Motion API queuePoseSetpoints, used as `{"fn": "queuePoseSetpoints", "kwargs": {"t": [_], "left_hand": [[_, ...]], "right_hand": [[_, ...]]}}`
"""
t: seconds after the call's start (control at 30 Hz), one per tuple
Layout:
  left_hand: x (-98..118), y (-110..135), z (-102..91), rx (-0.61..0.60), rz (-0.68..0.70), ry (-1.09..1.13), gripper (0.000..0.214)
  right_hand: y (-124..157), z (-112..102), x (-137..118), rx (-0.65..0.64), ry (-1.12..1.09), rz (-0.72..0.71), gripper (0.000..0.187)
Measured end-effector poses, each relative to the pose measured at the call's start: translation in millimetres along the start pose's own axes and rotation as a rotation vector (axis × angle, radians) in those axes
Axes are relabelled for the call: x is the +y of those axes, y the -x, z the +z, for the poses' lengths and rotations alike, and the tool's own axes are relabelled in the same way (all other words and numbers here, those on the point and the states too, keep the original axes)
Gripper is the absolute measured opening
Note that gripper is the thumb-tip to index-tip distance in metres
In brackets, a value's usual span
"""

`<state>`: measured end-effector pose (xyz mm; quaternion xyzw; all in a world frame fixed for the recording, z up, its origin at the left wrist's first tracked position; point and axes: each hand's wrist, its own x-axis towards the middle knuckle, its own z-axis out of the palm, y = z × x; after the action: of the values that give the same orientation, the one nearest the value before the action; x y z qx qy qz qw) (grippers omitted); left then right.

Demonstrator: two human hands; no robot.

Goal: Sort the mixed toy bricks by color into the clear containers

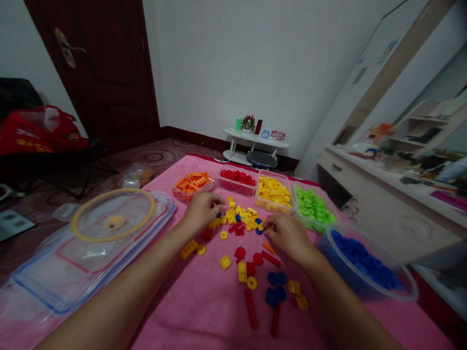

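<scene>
My left hand (203,213) is at the left edge of a loose heap of yellow building blocks (232,214). Its thumb and forefinger are apart, and I see nothing between them. A small blue piece (219,215) lies just by the thumb. At the heap's right edge is my right hand (287,234), fingertips pinched together. Whatever they hold is too small to name; a blue piece (259,231) is right beside them. Closer to me lie red rods (251,308), blue wheels (272,278), a yellow wheel (251,283) and a square yellow block (225,262).
Behind the heap stand clear boxes of orange blocks (192,183), red blocks (238,177), yellow blocks (273,191) and green blocks (314,204). A round tub (410,287) of blue blocks is at the right. Stacked lids (109,265) lie left on the pink cloth (204,311).
</scene>
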<state>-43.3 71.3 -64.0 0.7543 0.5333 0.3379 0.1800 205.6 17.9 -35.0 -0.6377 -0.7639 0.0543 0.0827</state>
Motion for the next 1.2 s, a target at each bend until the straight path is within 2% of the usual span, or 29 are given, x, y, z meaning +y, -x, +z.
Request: {"fn": "queuePoseSetpoints", "kwargs": {"t": [0.1, 0.17, 0.23, 0.33, 0.43, 0.6, 0.73, 0.83, 1.07, 1.13, 1.2], "left_hand": [[-6.7, -1.6, -3.5, -0.016, -0.029, -0.062, 0.022], [-7.3, 0.6, 0.0, -0.04, -0.009, -0.075, 0.025], [-4.8, 3.9, 5.8, -0.061, 0.06, -0.082, 0.029], [3.6, 9.1, 13.8, -0.11, 0.234, -0.12, 0.029], [15.0, 12.6, 19.1, -0.172, 0.314, -0.192, 0.025], [31.2, 13.5, 26.3, -0.188, 0.256, -0.338, 0.022], [34.2, 11.8, 34.6, -0.18, 0.198, -0.393, 0.016], [33.5, 11.3, 39.9, -0.178, 0.158, -0.38, 0.017], [32.0, 14.5, 42.2, -0.122, 0.134, -0.243, 0.018], [27.9, 11.7, 39.2, -0.088, 0.116, -0.134, 0.017], [21.5, 5.9, 32.3, -0.019, 0.042, 0.078, 0.017]], "right_hand": [[-6.5, 12.2, 0.3, 0.109, -0.015, -0.005, 0.031], [-7.1, 15.7, 0.6, 0.107, -0.025, -0.016, 0.035], [-5.3, 13.7, 2.3, 0.067, 0.002, 0.003, 0.028], [-1.4, 2.4, 7.1, -0.052, 0.119, 0.086, 0.015], [-1.3, -8.3, 10.3, -0.135, 0.184, 0.113, 0.013], [-7.2, -1.8, 2.7, -0.038, 0.074, 0.021, 0.019], [-5.8, 10.8, -5.6, -0.048, 0.106, 0.011, 0.04], [-5.7, 13.7, -7.3, -0.061, 0.128, 0.01, 0.04], [-13.8, 15.1, -10.1, -0.056, 0.219, -0.002, 0.029], [-13.7, 17.8, -9.1, -0.038, 0.224, -0.01, 0.023], [-12.9, 21.2, -5.8, 0.0, 0.16, -0.014, 0.017]]}}
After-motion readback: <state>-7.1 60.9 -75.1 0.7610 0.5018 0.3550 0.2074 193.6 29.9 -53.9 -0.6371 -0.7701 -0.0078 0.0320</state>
